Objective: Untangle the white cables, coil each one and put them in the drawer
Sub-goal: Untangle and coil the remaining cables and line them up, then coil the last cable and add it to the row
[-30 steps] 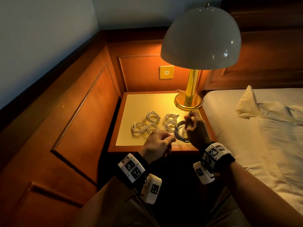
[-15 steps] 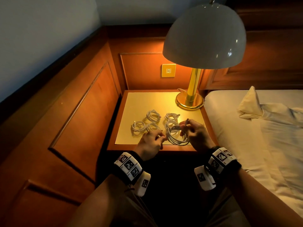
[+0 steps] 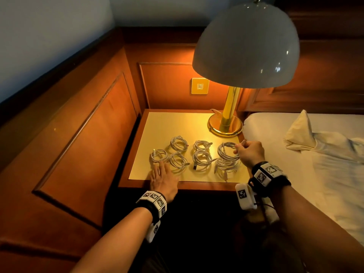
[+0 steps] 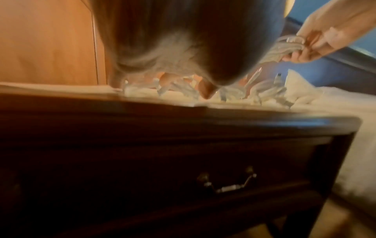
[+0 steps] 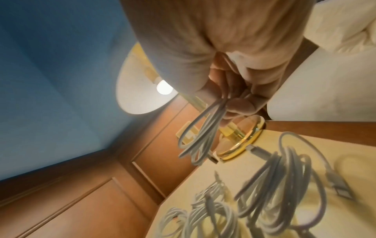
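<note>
Several coiled white cables (image 3: 178, 143) lie on the yellow top of the nightstand (image 3: 163, 123). My right hand (image 3: 239, 149) pinches one coiled cable (image 3: 226, 151) at its right edge and holds it just above the top, behind a looser coil (image 3: 225, 166). The right wrist view shows the coil (image 5: 201, 136) hanging from thumb and fingers. My left hand (image 3: 160, 170) lies flat with straight fingers at the front left, its fingertips beside the leftmost coil (image 3: 158, 155). In the left wrist view the drawer (image 4: 183, 161) is shut, its metal handle (image 4: 225, 183) showing.
A brass lamp base (image 3: 225, 125) stands at the back right of the top, its white shade (image 3: 246, 44) overhanging it. Wood panelling (image 3: 88, 134) closes the left and back. A bed (image 3: 315, 164) with white sheets lies close on the right.
My left hand let go of the coil and moved left to lie flat on the top. My right hand carried the coil rightward and back, over the loose coil.
</note>
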`<state>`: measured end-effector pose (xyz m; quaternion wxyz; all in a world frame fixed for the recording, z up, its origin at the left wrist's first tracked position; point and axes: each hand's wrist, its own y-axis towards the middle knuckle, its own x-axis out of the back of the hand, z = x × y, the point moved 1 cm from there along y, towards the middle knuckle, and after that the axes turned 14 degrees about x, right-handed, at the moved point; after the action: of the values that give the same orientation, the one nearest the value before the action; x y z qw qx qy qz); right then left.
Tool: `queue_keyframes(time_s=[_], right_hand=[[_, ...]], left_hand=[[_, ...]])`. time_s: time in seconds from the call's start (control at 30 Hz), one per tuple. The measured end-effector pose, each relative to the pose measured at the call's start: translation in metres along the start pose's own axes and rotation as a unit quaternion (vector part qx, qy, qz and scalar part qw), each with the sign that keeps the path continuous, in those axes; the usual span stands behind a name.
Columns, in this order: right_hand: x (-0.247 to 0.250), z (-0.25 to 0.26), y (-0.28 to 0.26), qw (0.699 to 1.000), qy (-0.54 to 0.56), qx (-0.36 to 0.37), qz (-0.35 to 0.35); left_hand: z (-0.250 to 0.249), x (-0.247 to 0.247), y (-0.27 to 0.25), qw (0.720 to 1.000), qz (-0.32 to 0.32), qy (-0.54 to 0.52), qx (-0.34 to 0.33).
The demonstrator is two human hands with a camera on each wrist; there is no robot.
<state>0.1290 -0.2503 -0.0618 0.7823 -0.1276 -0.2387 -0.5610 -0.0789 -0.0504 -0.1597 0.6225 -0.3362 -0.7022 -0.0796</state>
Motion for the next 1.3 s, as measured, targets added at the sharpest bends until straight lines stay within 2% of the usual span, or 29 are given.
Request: queue_keyframes(time_s=[0.1,0.23,0.4,0.7,0.77,0.83,0.9,0.97,1.03,1.1,1.2,1.3], right_hand=[[-0.006,-0.009,0.026,0.999,-0.022,-0.039,-0.019],[-0.018,-0.022,0.054,0.995,-0.055,-0.087,-0.005],[-0.036,-0.036,0.067,0.987,-0.096,-0.125,0.014],[-0.034,-0.039,0.063,0.976,-0.152,-0.117,0.100],[-0.029,-0.031,0.054,0.969,-0.201,-0.099,0.108],[-0.025,-0.017,0.034,0.966,-0.240,-0.041,0.081],[-0.025,-0.001,0.005,0.969,-0.237,0.053,0.040],[-0.033,0.007,-0.034,0.966,-0.197,0.163,0.035],[-0.051,0.003,-0.077,0.955,-0.144,0.247,0.075],[-0.076,-0.011,-0.115,0.941,-0.122,0.269,0.168],[-0.119,-0.040,-0.148,0.882,-0.239,0.212,0.348],[-0.145,-0.065,-0.154,0.821,-0.329,0.169,0.435]], left_hand=[[0.005,-0.017,0.007,0.999,-0.017,0.027,-0.003],[0.008,-0.031,0.010,0.998,-0.021,0.047,-0.019],[0.009,-0.037,0.015,0.995,-0.006,0.101,-0.007],[0.006,-0.030,0.014,0.993,0.033,0.116,-0.007],[0.007,-0.028,0.015,0.992,0.047,0.119,-0.010],[0.011,-0.024,0.015,0.991,0.060,0.117,-0.018],[0.017,-0.020,0.014,0.991,0.066,0.109,-0.029],[0.026,-0.016,0.009,0.992,0.067,0.105,-0.029],[0.035,-0.016,-0.001,0.993,0.067,0.098,-0.020],[0.043,-0.020,-0.010,0.993,0.065,0.100,-0.025],[0.053,-0.030,-0.020,0.991,0.051,0.113,-0.041],[0.060,-0.033,-0.023,0.988,0.042,0.139,-0.058]])
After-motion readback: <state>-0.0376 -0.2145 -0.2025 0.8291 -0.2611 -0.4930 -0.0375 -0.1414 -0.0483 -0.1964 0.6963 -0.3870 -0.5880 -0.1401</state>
